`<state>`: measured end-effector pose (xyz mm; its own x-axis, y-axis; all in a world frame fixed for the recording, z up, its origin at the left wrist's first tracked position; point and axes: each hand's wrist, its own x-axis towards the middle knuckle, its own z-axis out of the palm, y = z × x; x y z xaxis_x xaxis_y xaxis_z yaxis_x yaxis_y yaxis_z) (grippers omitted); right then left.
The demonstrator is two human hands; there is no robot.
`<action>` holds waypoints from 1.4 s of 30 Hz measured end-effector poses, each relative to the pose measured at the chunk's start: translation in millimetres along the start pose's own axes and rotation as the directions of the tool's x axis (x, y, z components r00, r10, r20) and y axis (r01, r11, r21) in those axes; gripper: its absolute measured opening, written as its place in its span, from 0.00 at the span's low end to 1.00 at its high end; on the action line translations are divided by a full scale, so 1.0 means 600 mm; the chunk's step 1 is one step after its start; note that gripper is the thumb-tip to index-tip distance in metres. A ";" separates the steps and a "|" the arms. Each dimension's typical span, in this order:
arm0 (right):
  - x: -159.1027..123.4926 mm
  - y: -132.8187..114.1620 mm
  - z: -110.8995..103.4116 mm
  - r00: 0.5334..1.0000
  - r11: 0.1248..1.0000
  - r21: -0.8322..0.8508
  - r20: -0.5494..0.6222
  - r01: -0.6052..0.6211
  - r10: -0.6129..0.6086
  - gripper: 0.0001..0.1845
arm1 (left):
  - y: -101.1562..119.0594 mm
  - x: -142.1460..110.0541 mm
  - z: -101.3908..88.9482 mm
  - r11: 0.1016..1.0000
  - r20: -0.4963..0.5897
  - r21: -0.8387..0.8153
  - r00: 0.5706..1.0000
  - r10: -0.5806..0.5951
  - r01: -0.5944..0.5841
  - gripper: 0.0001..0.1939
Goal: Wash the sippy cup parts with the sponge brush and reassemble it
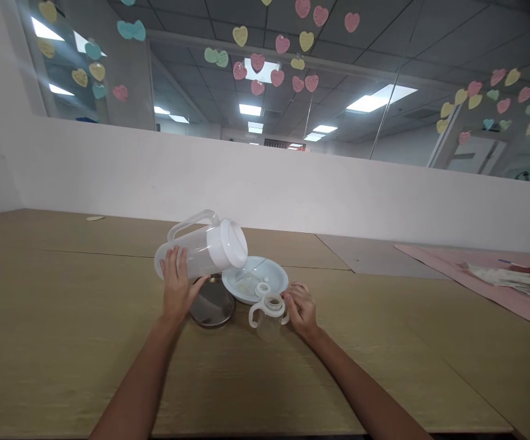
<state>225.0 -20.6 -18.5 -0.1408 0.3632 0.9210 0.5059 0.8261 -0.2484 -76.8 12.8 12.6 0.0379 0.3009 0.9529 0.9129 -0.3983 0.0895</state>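
Observation:
My left hand is wrapped round the body of a clear plastic pitcher with a white lid, tipped on its side with the lid end pointing right over a white plate. My right hand grips one handle of a small clear two-handled cup standing upright on the table just in front of the plate. A small white ring-shaped piece lies on the plate's near edge. A round metal dish sits under the pitcher, beside my left hand.
All of this rests on a wide tan table backed by a low white wall. A pink mat with crumpled paper or cloth lies at the far right. A grey sheet lies beside it.

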 end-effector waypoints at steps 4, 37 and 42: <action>0.000 -0.001 0.000 1.000 1.000 -0.022 0.015 0.011 -0.010 0.14 | -0.001 -0.002 0.002 0.999 0.020 0.008 0.999 0.034 -0.034 0.41; -0.002 0.004 0.005 0.999 0.995 -0.088 0.020 0.050 -0.049 0.17 | 0.022 0.000 -0.012 0.980 -0.011 -0.049 0.981 0.194 -0.194 0.45; -0.002 0.005 0.006 0.998 0.993 -0.098 0.011 0.068 -0.067 0.18 | 0.033 0.000 -0.005 0.948 0.047 -0.024 0.947 0.319 -0.318 0.41</action>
<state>223.7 -16.9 -21.5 -0.1839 0.3114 0.9323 0.5757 0.8029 -0.1546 -59.8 2.0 15.1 0.3460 0.1983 0.9170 0.8433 -0.4942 -0.2113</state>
